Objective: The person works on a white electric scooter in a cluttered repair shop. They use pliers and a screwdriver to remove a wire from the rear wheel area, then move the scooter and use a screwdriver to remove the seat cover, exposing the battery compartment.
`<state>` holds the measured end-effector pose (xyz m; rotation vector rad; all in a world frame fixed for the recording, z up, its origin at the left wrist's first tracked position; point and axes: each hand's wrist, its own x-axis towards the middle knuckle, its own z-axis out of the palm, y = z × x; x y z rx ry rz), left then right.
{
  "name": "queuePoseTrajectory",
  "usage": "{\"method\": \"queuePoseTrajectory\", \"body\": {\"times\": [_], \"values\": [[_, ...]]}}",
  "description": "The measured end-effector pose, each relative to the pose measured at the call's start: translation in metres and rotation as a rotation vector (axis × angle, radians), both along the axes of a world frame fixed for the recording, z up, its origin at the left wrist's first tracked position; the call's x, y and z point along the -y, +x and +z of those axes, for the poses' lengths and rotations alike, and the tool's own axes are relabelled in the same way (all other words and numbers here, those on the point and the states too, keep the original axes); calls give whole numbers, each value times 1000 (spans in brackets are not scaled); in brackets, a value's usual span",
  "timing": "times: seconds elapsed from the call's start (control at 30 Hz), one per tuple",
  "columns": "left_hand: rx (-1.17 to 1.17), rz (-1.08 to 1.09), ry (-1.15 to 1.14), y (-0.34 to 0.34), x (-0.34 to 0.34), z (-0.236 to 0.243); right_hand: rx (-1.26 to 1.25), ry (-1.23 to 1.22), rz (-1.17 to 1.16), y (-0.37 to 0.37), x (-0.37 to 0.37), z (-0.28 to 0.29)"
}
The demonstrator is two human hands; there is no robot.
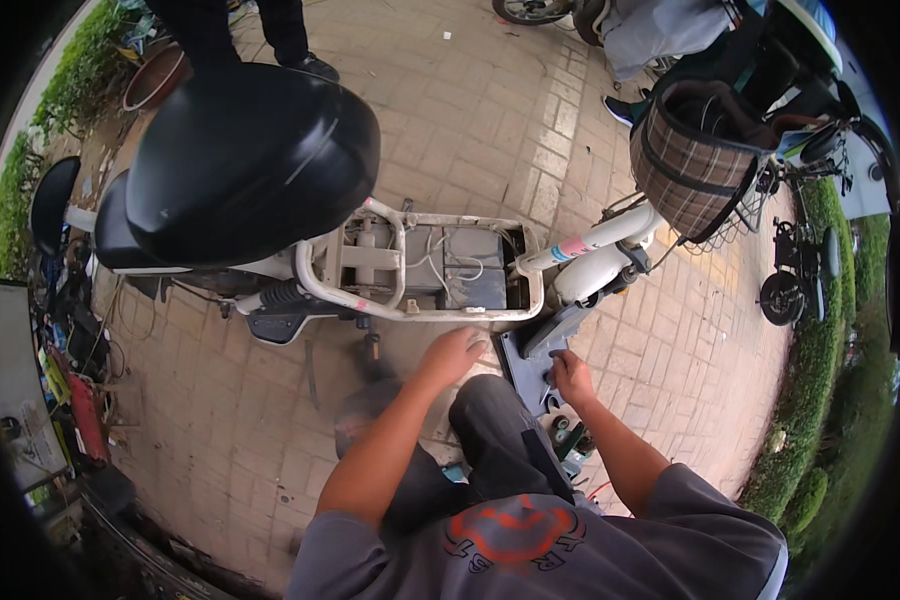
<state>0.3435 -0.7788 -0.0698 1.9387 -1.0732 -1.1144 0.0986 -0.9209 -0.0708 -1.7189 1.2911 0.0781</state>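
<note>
An electric scooter stands side-on before me, its white tubular frame (410, 314) open above a bay of dark batteries (475, 268). Just below the frame's near rail is my left hand (454, 355), fingers curled together; anything in them is hidden. A flat dark plastic panel (526, 378) lies tilted between my knee and the front wheel cover. Over its right edge my right hand (572, 378) is closed, fingertips pinched against the panel side; what they hold, if anything, is too small to make out. Wires (460, 268) run loosely over the batteries.
The black seat (255, 165) is at the left, a plaid basket (695, 160) at the front right. Small parts and tools (567, 440) lie beside my right leg. A person's legs (285, 35) are at the far side. Another two-wheeler (792, 275) stands by the right hedge.
</note>
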Motion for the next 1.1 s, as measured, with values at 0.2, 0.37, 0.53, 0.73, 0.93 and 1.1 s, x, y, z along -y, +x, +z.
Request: {"method": "queuePoseTrajectory", "body": {"times": [0.2, 0.37, 0.53, 0.73, 0.93, 1.1], "values": [[121, 586, -227, -23, -55, 142, 118, 756, -305, 134, -96, 69], [-394, 832, 24, -36, -204, 190, 302, 1397, -59, 213, -184, 304], [-1434, 1472, -127, -38, -234, 265, 802, 424, 840, 276, -231, 432], [-1192, 1692, -860, 33, -316, 374, 345, 37, 1512, 257, -250, 332], [-631, 2171, -541, 0, -523, 401, -122, -304, 1544, 275, -127, 285], [-166, 2280, -126, -69, -547, 365, -202, -228, 1634, 322, -116, 255]]}}
